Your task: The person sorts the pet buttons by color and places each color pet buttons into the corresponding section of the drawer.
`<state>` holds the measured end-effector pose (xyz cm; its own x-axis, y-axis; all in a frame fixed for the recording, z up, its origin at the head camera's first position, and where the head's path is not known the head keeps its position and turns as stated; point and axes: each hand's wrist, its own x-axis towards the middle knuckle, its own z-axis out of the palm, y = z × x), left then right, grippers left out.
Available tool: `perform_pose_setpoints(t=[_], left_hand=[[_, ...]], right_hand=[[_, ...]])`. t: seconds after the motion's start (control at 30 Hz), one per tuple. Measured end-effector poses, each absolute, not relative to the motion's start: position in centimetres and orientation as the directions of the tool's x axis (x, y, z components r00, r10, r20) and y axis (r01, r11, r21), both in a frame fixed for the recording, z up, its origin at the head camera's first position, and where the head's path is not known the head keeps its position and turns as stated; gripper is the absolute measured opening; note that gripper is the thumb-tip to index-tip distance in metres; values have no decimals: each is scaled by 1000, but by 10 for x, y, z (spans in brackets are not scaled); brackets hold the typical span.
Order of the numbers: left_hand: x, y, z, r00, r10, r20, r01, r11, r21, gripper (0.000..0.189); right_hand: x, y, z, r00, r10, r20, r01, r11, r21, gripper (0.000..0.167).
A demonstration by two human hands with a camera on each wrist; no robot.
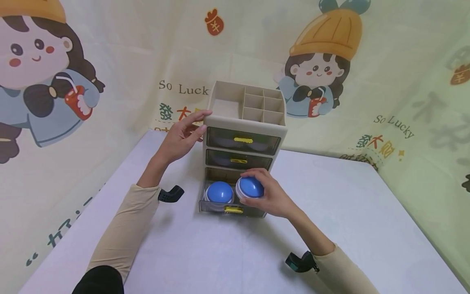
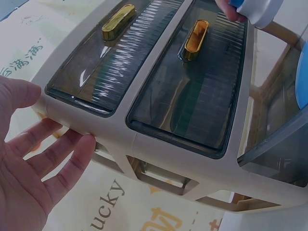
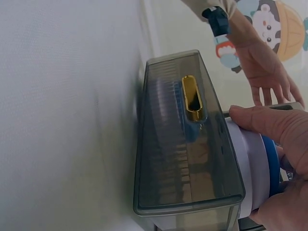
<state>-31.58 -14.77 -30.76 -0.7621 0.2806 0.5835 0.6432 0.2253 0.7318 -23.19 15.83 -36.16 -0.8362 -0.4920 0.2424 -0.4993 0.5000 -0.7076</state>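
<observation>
A beige desktop drawer organizer [image 1: 245, 125] with smoky clear drawer fronts stands on the table. My left hand [image 1: 180, 139] is at its upper left corner, fingertips against the side wall and thumb by the front edge. The bottom drawer [image 1: 213, 207] is pulled out. Inside it, on the left, sits a round white piece with a blue dome [image 1: 220, 192]. My right hand [image 1: 269, 192] grips a matching blue-domed white piece [image 1: 251, 187] over the drawer's right side, thumb [image 3: 260, 120] on its white side. In the right wrist view it overlaps the drawer's front rim.
Two upper drawers with gold handles [image 1: 243, 140] are closed, with round shapes dimly visible behind their fronts. The organizer's top has divided compartments [image 1: 263, 102]. A white cloth covers the table [image 1: 220, 253], and a printed curtain [image 1: 242, 53] hangs behind.
</observation>
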Motion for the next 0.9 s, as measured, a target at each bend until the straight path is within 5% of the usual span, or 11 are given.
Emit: perform_pose_setpoints(t=[0.63, 0.9], left_hand=[[-316, -148, -307, -767, 281, 577, 637, 221, 739, 45], [-316, -148, -308, -771, 279, 572, 632, 226, 741, 45]], right_hand=[[-236, 159, -369, -855, -449, 261, -488, 523, -699, 56], [-231, 158, -366, -892, -398, 215, -368, 363, -856, 44]])
